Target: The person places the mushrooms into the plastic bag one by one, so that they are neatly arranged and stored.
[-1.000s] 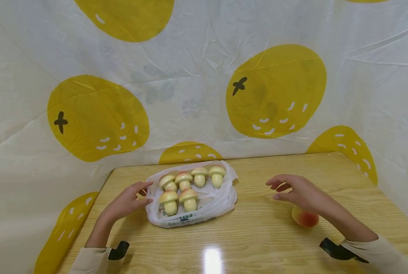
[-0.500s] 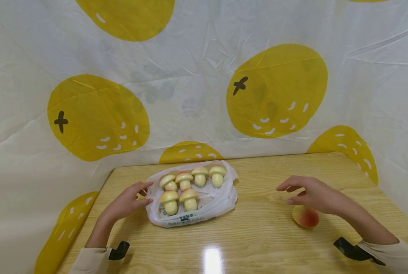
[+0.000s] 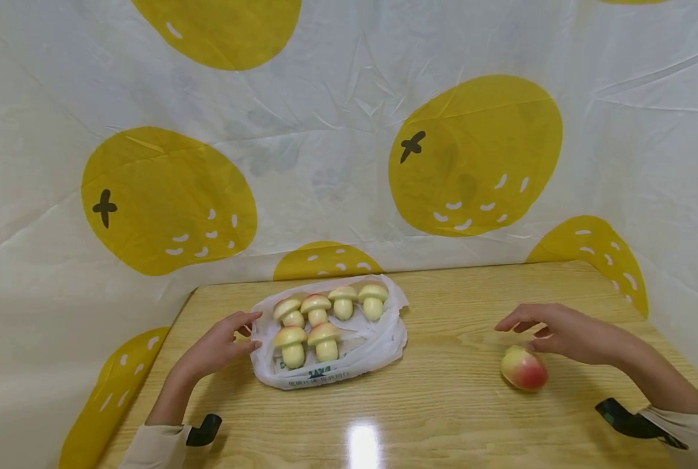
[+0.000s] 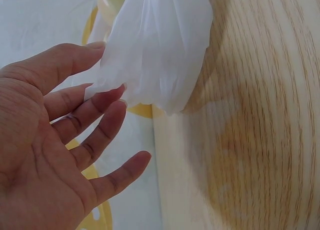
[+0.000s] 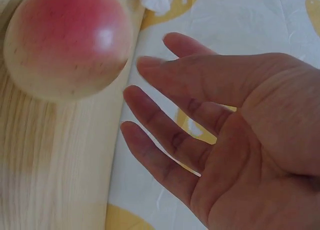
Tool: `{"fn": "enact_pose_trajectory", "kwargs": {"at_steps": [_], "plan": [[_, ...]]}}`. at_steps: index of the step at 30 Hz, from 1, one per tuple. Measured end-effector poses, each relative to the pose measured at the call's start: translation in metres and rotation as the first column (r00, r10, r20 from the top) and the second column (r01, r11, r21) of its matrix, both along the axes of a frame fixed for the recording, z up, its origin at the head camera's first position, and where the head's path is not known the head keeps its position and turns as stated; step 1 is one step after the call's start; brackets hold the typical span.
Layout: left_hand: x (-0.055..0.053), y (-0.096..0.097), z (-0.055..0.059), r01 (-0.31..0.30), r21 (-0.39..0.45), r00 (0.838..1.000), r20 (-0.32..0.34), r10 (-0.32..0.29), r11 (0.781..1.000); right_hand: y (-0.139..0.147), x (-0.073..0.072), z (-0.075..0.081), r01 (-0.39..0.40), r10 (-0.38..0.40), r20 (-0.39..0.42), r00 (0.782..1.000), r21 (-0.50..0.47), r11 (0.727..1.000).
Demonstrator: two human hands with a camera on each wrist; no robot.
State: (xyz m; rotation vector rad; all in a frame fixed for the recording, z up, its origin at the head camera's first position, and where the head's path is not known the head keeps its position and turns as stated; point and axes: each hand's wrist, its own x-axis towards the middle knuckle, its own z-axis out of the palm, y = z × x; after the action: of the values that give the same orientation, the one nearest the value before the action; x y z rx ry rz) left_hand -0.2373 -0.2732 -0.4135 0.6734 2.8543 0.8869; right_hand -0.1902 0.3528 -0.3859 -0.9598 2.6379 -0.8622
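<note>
On the left of the table, in the head view, lies a white plastic bag (image 3: 378, 361) with several toy mushrooms (image 3: 325, 342) on it, cream-stemmed with yellow-red caps. My left hand (image 3: 223, 342) is at the bag's left edge, thumb and fingers apart. In the left wrist view the bag's thin film (image 4: 155, 50) drapes against the fingertips of that hand (image 4: 75, 120). On the right, my right hand (image 3: 572, 332) hovers behind and partly above a round red-and-yellow fruit (image 3: 525, 370). In the right wrist view its loose fingers are apart from the fruit (image 5: 70, 40) and hold nothing.
The wooden table (image 3: 443, 404) meets a white curtain (image 3: 325, 169) printed with large yellow fruit shapes at its back and sides. Black wrist mounts (image 3: 204, 430) sit near both sleeves. A bright reflection lies on the front of the tabletop.
My right hand has moved to the right, uncovering more of the red-and-yellow fruit, which stays put. The left hand, the bag and the toy mushrooms have stayed in place.
</note>
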Motion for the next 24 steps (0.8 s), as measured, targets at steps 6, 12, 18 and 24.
{"fn": "enact_pose_trajectory", "kwargs": {"at_steps": [6,12,18,24], "plan": [[0.0,0.0,0.0,-0.003,-0.005,1.0,0.0,0.003,1.0,0.009,0.0,-0.01,-0.109,0.111,0.048,0.993,-0.05,0.993],[-0.001,0.0,-0.001,-0.002,-0.013,1.0,-0.008,0.002,1.0,0.006,0.002,-0.015,-0.216,0.216,-0.009,0.976,-0.083,0.973],[0.0,0.0,0.0,0.003,-0.011,1.0,-0.012,-0.003,1.0,0.0,0.001,-0.024,-0.302,0.298,-0.051,0.953,-0.119,0.946],[0.0,0.0,0.0,0.004,-0.005,1.0,-0.013,-0.004,1.0,-0.007,-0.001,-0.027,-0.293,0.282,-0.145,0.948,-0.06,0.954]]}}
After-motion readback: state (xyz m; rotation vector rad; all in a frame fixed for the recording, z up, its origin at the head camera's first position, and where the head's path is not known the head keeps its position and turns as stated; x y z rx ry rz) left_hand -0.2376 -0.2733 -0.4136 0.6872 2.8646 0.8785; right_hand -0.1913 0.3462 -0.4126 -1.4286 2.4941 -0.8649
